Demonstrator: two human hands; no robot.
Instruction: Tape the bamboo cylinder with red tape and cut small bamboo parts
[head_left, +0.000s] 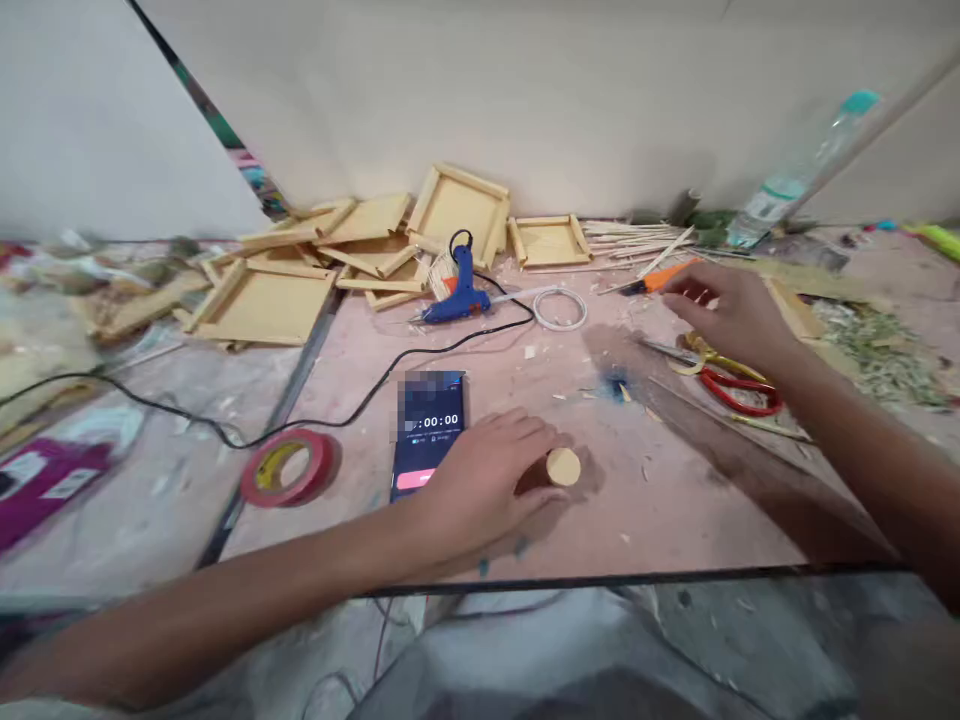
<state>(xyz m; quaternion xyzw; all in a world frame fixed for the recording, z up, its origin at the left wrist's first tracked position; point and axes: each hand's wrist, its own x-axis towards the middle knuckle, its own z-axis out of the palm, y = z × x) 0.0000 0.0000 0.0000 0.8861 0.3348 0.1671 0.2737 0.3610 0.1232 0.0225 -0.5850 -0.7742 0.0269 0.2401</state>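
My left hand (487, 475) rests low over the pink board, its fingers and thumb closed around the edge of a small round wooden disc (563, 467). Under that wrist, a phone (430, 425) with a timer on its screen is partly covered. My right hand (731, 305) is at the right, fingers bent and thumb apart, close to an orange-handled tool (671, 275). Whether the fingers touch that handle is unclear. Just below the right hand lie scissors (739, 390) with red and yellow handles.
A blue glue gun (461, 295) with a black cord (405, 355) lies behind the phone. Red tape (319, 470) sits at left. Several wooden trays (262, 305) are piled at the back, beside thin sticks (622, 240). A plastic bottle (776, 200) leans against the wall.
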